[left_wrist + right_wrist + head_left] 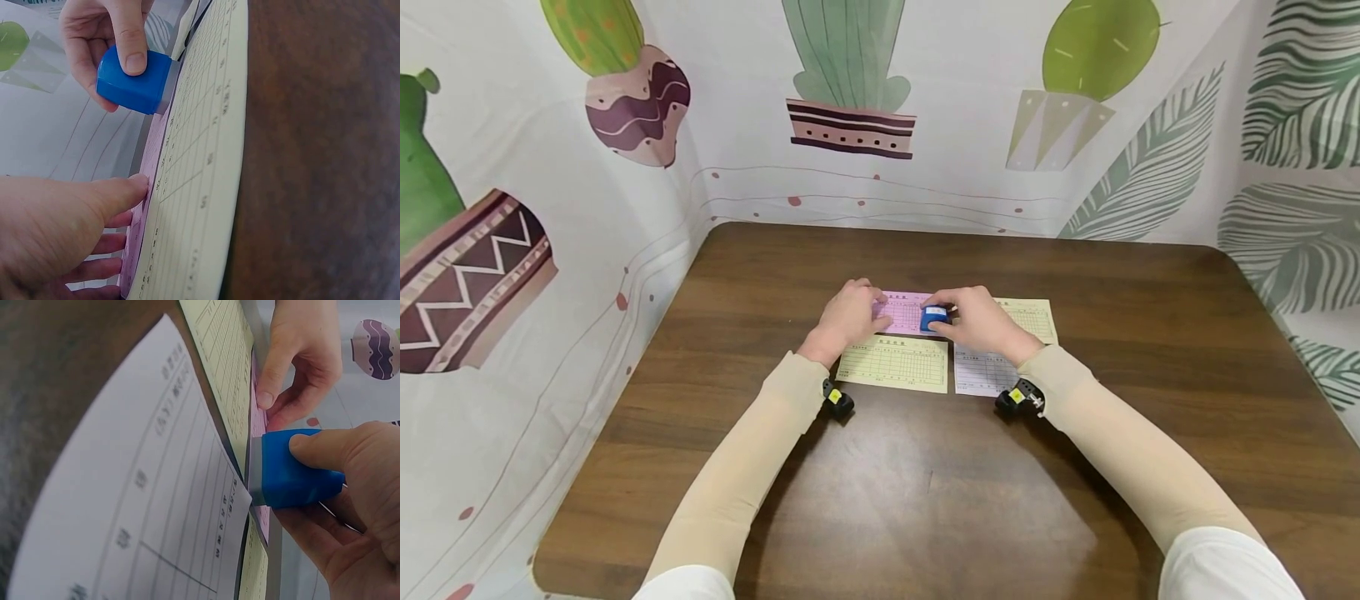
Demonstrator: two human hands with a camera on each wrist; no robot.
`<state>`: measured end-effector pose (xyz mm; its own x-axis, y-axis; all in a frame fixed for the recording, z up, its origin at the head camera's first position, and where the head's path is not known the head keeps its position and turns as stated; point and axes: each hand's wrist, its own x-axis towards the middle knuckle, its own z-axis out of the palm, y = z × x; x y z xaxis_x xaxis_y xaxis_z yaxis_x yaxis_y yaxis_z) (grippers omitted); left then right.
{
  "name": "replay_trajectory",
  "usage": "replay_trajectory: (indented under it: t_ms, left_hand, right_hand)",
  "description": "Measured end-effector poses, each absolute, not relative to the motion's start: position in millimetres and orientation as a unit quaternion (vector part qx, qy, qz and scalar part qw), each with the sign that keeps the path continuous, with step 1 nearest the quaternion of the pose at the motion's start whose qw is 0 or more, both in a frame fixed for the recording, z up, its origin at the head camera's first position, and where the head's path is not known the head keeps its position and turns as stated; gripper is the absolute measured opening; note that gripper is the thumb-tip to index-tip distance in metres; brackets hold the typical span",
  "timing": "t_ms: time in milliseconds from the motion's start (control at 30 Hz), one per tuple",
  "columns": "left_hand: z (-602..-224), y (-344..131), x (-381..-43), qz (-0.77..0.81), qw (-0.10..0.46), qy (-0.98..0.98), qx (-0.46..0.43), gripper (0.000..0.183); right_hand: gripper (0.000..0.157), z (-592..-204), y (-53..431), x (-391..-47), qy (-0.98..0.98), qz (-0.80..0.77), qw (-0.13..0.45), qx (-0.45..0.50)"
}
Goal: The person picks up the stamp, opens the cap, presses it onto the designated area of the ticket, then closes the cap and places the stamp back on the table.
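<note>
My right hand [983, 320] grips a blue stamp [934, 318] between thumb and fingers. The stamp's grey base stands upright against a pink printed form [901, 317], near its right end. On the left part of that same form rest the thumb and fingers of my left hand [848, 313], which holds nothing. In the left wrist view the left thumb [125, 192] lies extended at the form's edge, with the blue stamp beyond it. The stamp's underside is hidden against the paper.
Nearer me lie a yellow form [892, 365] on the left and a white form [979, 375] on the right. Another yellow form [1033, 321] lies behind the right hand, partly covered by it. All are on a brown wooden table [895, 500], with a cactus-print cloth [955, 183] behind.
</note>
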<state>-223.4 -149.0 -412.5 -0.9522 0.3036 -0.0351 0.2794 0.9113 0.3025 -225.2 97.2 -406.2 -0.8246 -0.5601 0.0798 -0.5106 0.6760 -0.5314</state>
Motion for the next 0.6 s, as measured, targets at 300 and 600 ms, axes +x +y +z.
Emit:
replay_trajectory:
  t_ms: [300,600]
  left_hand:
    - [-413.3,-149.1,-221.9,0.148,0.045,0.977,0.146,0.047]
    - [-412.1,-148.7,-222.3,0.150,0.041,0.977,0.148,0.046]
  right_hand:
    - [0.037,-408.3,96.2,-223.7,0.917,-0.271,0.048,-0.290]
    - [0.037,-407.4,95.8,-223.5,0.916,-0.272,0.046,-0.290]
